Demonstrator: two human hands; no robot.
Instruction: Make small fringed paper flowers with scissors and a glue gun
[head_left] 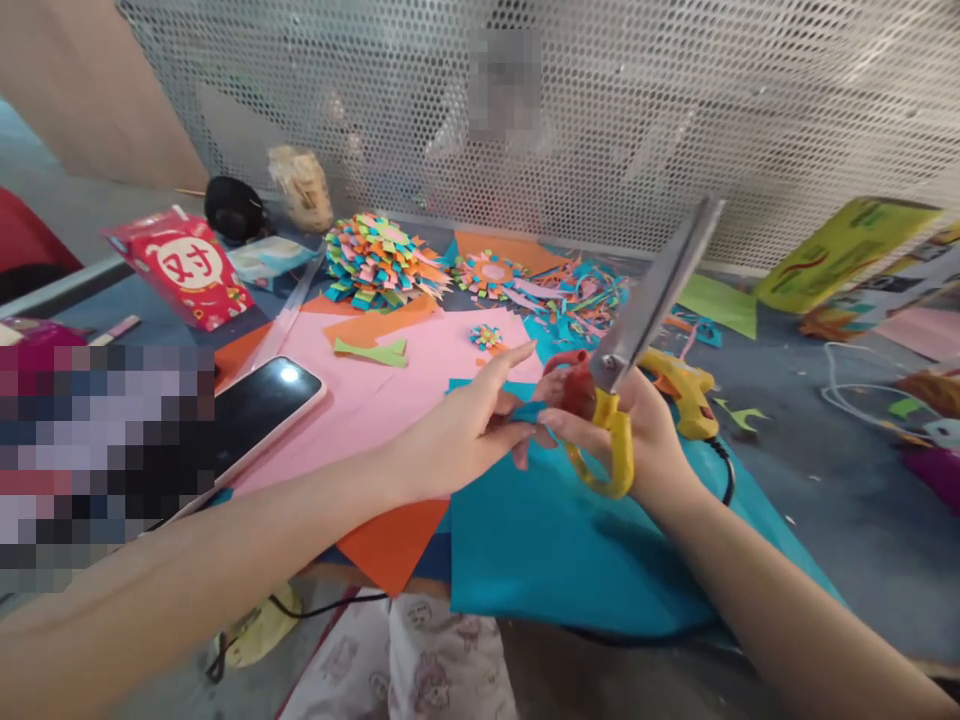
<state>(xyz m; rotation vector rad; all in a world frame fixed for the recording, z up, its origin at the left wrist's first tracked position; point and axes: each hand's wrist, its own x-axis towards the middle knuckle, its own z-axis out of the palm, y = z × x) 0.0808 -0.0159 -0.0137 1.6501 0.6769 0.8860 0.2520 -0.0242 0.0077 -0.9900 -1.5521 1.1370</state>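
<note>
My left hand [469, 430] pinches a small strip of blue paper [528, 412] between thumb and fingers. A pair of scissors [619, 450] with one yellow and one red handle is held in my right hand [651, 425], its blades pointing up and away. The fingertips of my right hand also meet the blue strip. Both hands are above a large blue paper sheet [570, 550]. Just beyond the left fingers, a small multicoloured paper flower [486, 337] lies on pink paper [360, 390].
Several paper fringes form a ball [379, 260] at the back, beside a flat paper flower [491, 273] and shredded strips [585, 290]. A yellow glue gun [686, 393] lies right of my right hand. A phone [255, 425] and red snack bag [184, 265] are left. Perforated metal [600, 120] stands behind.
</note>
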